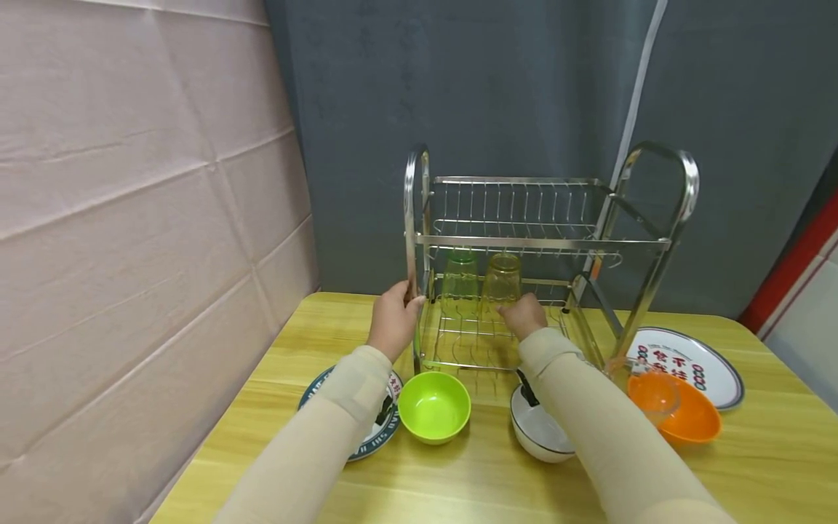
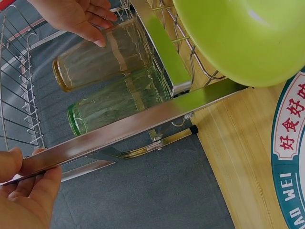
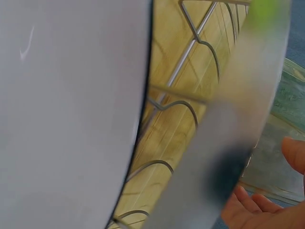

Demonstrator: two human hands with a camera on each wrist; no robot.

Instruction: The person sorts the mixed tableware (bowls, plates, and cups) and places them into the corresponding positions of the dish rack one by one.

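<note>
A two-tier wire dish rack (image 1: 524,247) stands at the back of a wooden table (image 1: 772,466); on its lower shelf sit two upturned tumblers, a green glass (image 1: 460,280) on the left and a yellow glass (image 1: 502,280) just beside it on the right. The left hand (image 1: 393,320) curls round the rack's left upright and steadies it. The right hand (image 1: 524,314) touches the yellow glass near its lower end, fingers (image 2: 93,28) laid over its wall rather than closed about it. The tumbler looks light, stiff, smooth and probably slippery, likely to crack if knocked on the wires; its mid-wall seems the safest place to grasp. In front lie a green bowl (image 1: 434,406), a white bowl (image 1: 540,431), an orange bowl (image 1: 681,411) and two printed plates: the left plate (image 2: 290,152) bears red Chinese characters "好食好" and the letters "WEI"; the right plate (image 1: 703,364) bears characters too small to read reliably.
</note>
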